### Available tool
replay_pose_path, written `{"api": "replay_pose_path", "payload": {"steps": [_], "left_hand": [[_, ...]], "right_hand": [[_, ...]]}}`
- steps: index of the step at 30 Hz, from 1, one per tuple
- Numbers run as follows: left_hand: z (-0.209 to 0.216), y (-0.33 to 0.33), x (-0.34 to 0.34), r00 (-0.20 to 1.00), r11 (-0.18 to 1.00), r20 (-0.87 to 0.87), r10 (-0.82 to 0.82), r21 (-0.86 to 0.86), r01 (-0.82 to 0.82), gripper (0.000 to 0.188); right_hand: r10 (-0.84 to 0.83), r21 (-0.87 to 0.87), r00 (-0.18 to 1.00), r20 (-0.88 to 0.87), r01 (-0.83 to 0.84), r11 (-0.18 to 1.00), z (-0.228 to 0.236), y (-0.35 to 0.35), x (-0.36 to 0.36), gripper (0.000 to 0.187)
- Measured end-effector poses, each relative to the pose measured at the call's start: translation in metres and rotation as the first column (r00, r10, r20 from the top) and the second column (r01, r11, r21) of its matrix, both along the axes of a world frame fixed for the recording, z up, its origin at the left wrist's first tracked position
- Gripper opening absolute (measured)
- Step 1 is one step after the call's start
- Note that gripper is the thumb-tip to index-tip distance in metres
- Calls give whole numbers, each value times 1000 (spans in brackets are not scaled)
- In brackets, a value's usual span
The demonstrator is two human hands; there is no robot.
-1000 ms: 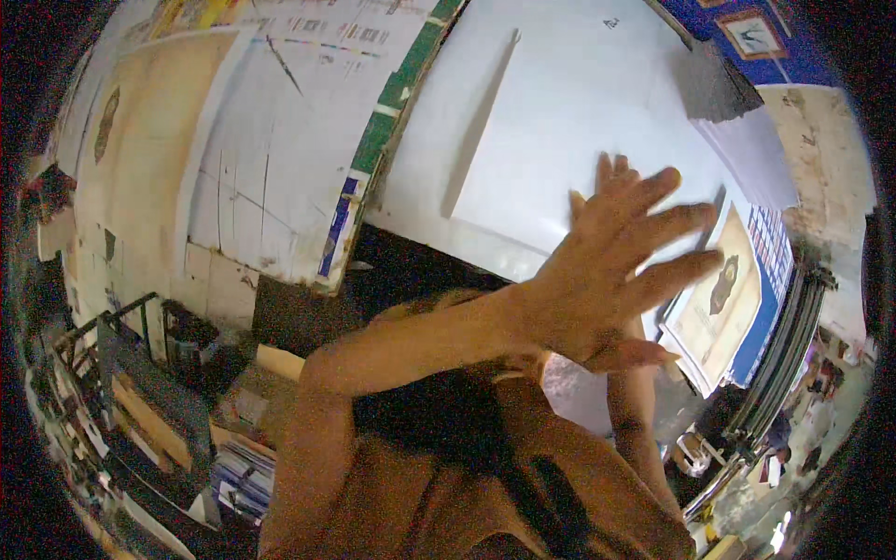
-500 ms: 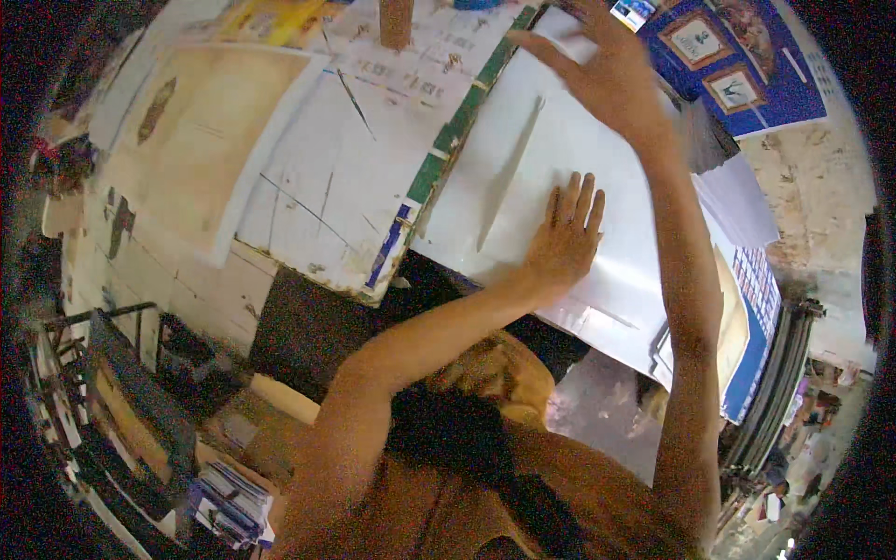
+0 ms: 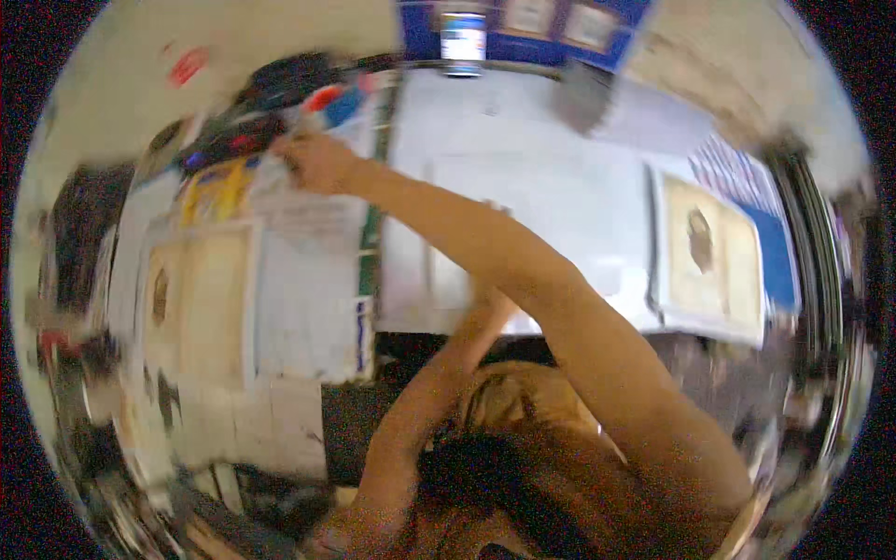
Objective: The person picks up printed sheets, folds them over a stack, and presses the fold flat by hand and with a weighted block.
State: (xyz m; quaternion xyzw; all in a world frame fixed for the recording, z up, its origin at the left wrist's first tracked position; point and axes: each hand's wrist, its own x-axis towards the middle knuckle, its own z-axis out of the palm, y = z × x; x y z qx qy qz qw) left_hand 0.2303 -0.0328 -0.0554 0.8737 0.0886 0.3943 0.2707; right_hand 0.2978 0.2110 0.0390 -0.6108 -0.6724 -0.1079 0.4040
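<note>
My left hand (image 3: 495,304) lies on a glossy white sheet (image 3: 560,168) on the work surface. My right forearm crosses over it and hides most of it; its stretched fingertips peek out above that forearm. A faint rectangular outline, perhaps a smaller paper, shows on the sheet by the left hand. My right hand (image 3: 322,163) is stretched out to the far left, over a white printed board (image 3: 308,280). It is nearest to a dark, smeared object at its fingertips; motion blur hides whether it grips it.
A cream page with a brown spot (image 3: 210,308) lies at left, a similar one (image 3: 733,261) at right. A yellow packet (image 3: 215,191) and dark clutter (image 3: 289,79) lie far left. A bright-screened phone (image 3: 463,42) is at the back edge. A green strip (image 3: 371,224) separates the boards.
My right hand has swung from the far right side across to the far left. The left hand stays on the sheet, now behind the right forearm. The view has turned.
</note>
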Motion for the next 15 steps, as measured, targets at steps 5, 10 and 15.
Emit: {"api": "replay_pose_path", "payload": {"steps": [5,10,15], "left_hand": [[-3,25,-22,951,957,-262,167,276,-92,52],[12,3,-3,861,941,-454,228,330,-75,51],[3,6,0,820,939,-517,247,338,-70,50]], "right_hand": [[-51,142,839,-542,151,978,59,-166,-8,38],[-425,68,558,-713,658,750,45,-389,67,38],[-582,-53,457,-673,755,654,-13,-488,53,38]]}}
